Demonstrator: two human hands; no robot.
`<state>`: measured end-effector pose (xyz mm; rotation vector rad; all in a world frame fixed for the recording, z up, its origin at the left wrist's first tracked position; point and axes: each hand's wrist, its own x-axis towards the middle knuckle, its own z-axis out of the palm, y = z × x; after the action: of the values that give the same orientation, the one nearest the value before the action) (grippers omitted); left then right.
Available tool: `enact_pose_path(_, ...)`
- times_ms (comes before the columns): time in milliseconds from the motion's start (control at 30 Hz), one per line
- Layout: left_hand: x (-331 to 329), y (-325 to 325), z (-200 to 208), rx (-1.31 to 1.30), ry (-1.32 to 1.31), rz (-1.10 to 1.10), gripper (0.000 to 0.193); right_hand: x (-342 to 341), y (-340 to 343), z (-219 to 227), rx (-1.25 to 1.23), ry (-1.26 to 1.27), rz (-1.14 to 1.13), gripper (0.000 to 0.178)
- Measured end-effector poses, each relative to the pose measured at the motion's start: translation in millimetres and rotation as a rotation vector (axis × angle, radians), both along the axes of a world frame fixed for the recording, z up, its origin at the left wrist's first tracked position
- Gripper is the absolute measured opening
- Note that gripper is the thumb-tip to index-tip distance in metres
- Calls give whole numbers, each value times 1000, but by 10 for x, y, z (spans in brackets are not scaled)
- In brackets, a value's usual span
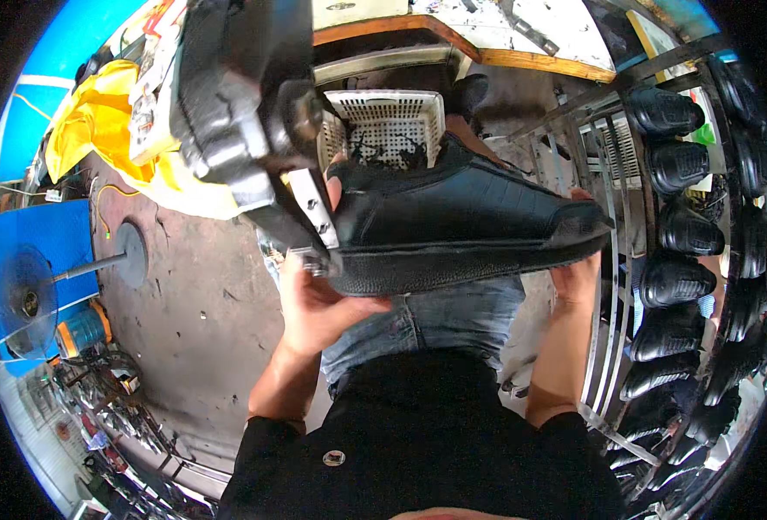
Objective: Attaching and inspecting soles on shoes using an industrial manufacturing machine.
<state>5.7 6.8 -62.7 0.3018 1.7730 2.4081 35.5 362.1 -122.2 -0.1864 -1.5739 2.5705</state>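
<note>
A black shoe (453,217) lies sideways across the middle of the view, its toe to the right and its thick textured sole edge toward me. My left hand (314,299) grips the heel end, thumb along the lower edge of the sole. Around the toe, my right hand (578,264) is closed, with fingertips showing above and below it. The heel meets the metal head of a black machine (245,121), which looks like a sewing machine. Its pale metal block (312,208) stands against the shoe's heel, and the exact contact point is hidden.
Behind the shoe sits a white plastic basket (383,104) holding dark scraps. A wood-edged worktable (557,65) spans the back. On the right, a metal rack (604,260) carries several black shoes (678,225). Yellow cloth (97,130) and a standing fan (32,299) are at the left.
</note>
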Motion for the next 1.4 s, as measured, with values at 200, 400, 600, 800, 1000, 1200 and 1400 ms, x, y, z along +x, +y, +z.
enact_pose_path(200,75,-40,-148,44,-134,204,111,-125,-6,334,266,39,-108,71)
enact_pose_path(400,-33,-189,-413,192,-92,264,112,-312,-204,706,537,214,9,47)
enact_pose_path(600,-89,-450,-399,355,-63,280,113,-442,-515,666,511,173,112,67)
enact_pose_path(800,-95,-781,-484,378,-76,275,109,-575,-822,621,355,214,260,77)
enact_pose_path(1000,-120,-993,-578,309,-47,288,102,-578,-1110,668,285,161,356,75)
enact_pose_path(1200,-130,-1080,-579,-12,-102,429,108,-626,-1260,683,488,279,334,69)
enact_pose_path(1400,-152,-1032,-391,-410,372,503,105,-635,-1376,736,596,283,319,62)
